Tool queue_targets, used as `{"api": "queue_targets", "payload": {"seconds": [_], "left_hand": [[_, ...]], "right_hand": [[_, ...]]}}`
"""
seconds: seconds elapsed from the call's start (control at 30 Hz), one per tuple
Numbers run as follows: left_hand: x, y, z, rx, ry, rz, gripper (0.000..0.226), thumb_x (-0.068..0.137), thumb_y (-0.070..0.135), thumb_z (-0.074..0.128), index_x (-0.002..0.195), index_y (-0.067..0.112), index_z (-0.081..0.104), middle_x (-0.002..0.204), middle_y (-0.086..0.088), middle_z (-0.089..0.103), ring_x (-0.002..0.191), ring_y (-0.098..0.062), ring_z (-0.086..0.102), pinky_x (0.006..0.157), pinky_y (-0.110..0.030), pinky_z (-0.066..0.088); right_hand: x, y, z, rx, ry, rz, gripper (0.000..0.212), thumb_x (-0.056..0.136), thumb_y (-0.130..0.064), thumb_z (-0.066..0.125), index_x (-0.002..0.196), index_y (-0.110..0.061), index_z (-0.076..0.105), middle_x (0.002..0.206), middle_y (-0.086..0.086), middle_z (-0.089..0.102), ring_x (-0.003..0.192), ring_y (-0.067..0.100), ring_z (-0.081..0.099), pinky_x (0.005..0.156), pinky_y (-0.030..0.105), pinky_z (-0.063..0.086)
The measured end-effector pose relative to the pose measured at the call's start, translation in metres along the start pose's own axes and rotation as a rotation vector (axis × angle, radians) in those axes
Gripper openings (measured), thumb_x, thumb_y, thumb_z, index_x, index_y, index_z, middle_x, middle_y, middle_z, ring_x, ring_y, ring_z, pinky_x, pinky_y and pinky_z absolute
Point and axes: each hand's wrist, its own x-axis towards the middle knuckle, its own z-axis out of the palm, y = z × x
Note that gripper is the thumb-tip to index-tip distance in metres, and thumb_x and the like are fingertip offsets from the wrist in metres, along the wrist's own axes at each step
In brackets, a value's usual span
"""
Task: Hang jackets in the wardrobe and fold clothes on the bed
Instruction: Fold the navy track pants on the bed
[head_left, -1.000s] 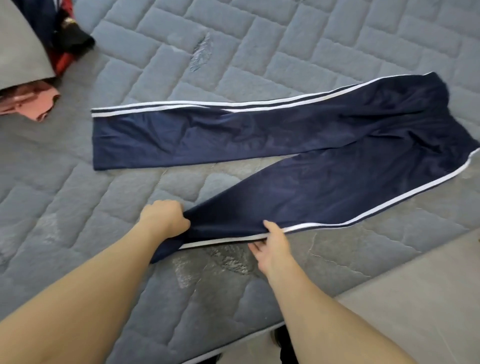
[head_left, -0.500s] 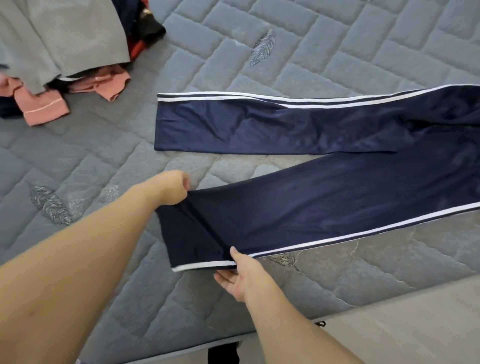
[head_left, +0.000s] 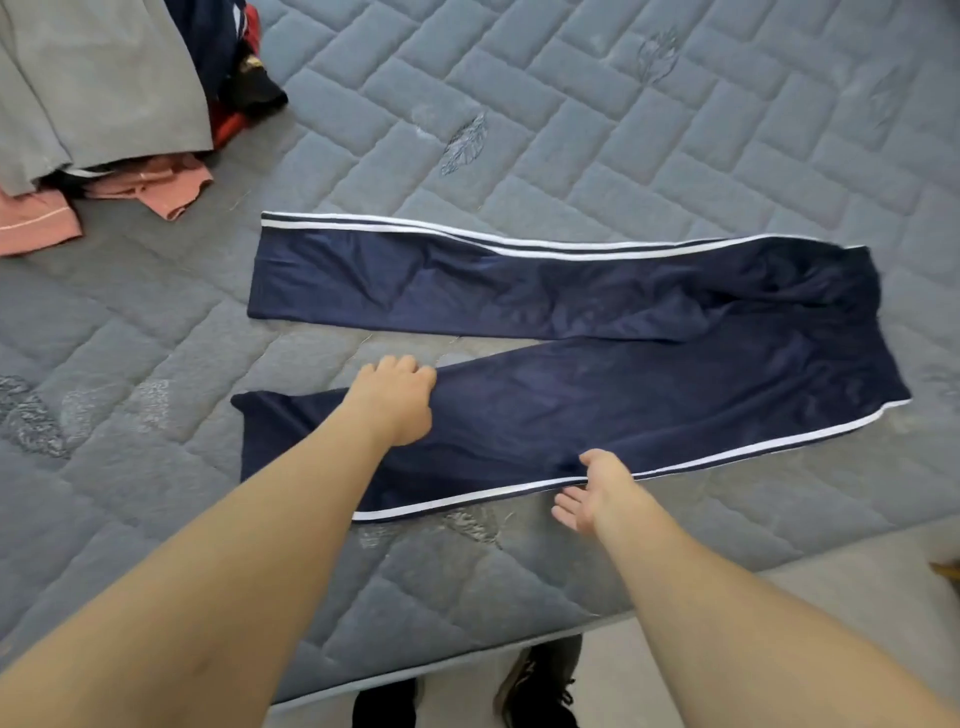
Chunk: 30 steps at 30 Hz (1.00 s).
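Bed: grey quilted mattress with a brick-pattern stitch and a few leaf motifs, fills most of the shot; a strip of pale floor shows along the near right edge.
Trousers: navy track trousers with white side stripes, spread out flat across the middle of the mattress, waistband to the right, legs running left and splayed apart in a narrow V.
Far leg: lies flat and pretty smooth, cuff end pointing left toward the clothes pile.
Near leg: angled toward the mattress edge, both hands on it.
Left hand: left hand sits on the upper edge of the near leg, fingers curled over with the fabric bunched under them, so it's gripping the cloth.
Right hand: right hand is at the striped lower edge, thumb on top and fingers tucked underneath, pinching that hem loosely.
Pile: top left corner, a grey garment draped over pink clothes and some dark and red stuff.
Feet: dark shoes visible just below the mattress edge.
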Motion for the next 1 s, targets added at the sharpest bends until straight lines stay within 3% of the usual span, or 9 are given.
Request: {"api": "queue_targets", "payload": {"seconds": [0.27,0.4,0.47,0.53,0.63,0.73,0.83,0.93,1.0], "left_hand": [[0.033,0.147,-0.038,-0.106,-0.01,0.186,0.034,0.09,0.018,0.041,0.124,0.017,0.045,0.127,-0.008,0.045,0.117,-0.032,0.044,0.096,-0.043,0.037],[0.066,0.234,-0.022,-0.569,-0.186,0.183,0.031,0.091,0.025,0.048,0.122,0.024,0.051,0.122,-0.003,0.053,0.114,-0.025,0.052,0.098,-0.038,0.043],[0.084,0.283,-0.008,-0.672,-0.256,0.2,0.033,0.09,0.03,0.054,0.123,0.025,0.053,0.123,-0.001,0.055,0.113,-0.022,0.054,0.098,-0.035,0.044],[0.104,0.329,0.005,-0.619,-0.26,0.233,0.046,0.087,0.039,0.058,0.13,0.027,0.047,0.128,0.0,0.049,0.117,-0.022,0.049,0.098,-0.039,0.044],[0.123,0.382,0.025,-0.201,-0.152,0.257,0.065,0.078,0.05,0.063,0.133,0.026,0.038,0.126,-0.001,0.04,0.113,-0.027,0.041,0.083,-0.042,0.04],[0.127,0.415,0.032,0.073,-0.061,0.227,0.044,0.083,0.024,0.062,0.121,0.018,0.04,0.12,-0.004,0.046,0.106,-0.028,0.047,0.071,-0.037,0.036],[0.126,0.434,0.02,-0.175,-0.236,0.106,0.016,0.086,0.008,0.046,0.099,0.018,0.05,0.109,-0.007,0.06,0.096,-0.028,0.058,0.069,-0.032,0.04],[0.116,0.453,-0.001,-0.32,-0.528,0.155,0.015,0.088,0.009,0.041,0.089,0.014,0.055,0.098,-0.01,0.062,0.071,-0.018,0.053,0.058,-0.024,0.039],[0.108,0.463,-0.017,-0.289,-0.636,0.147,0.019,0.091,0.014,0.042,0.092,0.012,0.06,0.098,-0.009,0.064,0.068,-0.016,0.05,0.057,-0.021,0.037]], "right_hand": [[0.011,-0.107,-0.099,0.171,0.111,-0.101,0.064,0.097,-0.03,0.048,0.153,-0.009,0.024,0.156,0.013,0.031,0.139,0.033,0.038,0.111,0.045,0.035],[0.049,-0.167,-0.149,0.273,0.171,-0.161,0.038,0.092,-0.027,0.054,0.129,-0.018,0.05,0.129,0.003,0.052,0.117,0.029,0.055,0.086,0.043,0.047],[0.076,-0.195,-0.179,0.237,0.241,-0.171,0.033,0.087,-0.029,0.055,0.119,-0.021,0.056,0.126,-0.003,0.057,0.109,0.025,0.057,0.088,0.037,0.048],[0.111,-0.222,-0.207,0.197,0.275,-0.245,0.038,0.089,-0.029,0.052,0.125,-0.018,0.055,0.126,0.0,0.057,0.109,0.027,0.058,0.083,0.034,0.047],[0.153,-0.251,-0.242,0.091,0.248,-0.394,0.046,0.096,-0.022,0.045,0.139,-0.006,0.045,0.139,0.013,0.052,0.123,0.029,0.055,0.09,0.036,0.05],[0.165,-0.27,-0.273,0.199,0.245,-0.359,0.041,0.092,-0.02,0.057,0.131,-0.009,0.052,0.128,0.013,0.059,0.112,0.032,0.061,0.094,0.044,0.052],[0.15,-0.285,-0.298,0.302,0.26,-0.39,0.026,0.084,-0.009,0.061,0.11,-0.013,0.055,0.109,0.01,0.062,0.087,0.028,0.063,0.078,0.038,0.054],[0.125,-0.282,-0.327,0.334,0.336,-0.438,0.026,0.081,-0.006,0.058,0.107,-0.005,0.054,0.099,0.011,0.058,0.08,0.028,0.054,0.072,0.037,0.044],[0.108,-0.277,-0.345,0.294,0.345,-0.444,0.018,0.081,-0.01,0.059,0.098,-0.003,0.055,0.092,0.01,0.057,0.078,0.027,0.052,0.071,0.037,0.042]]}}
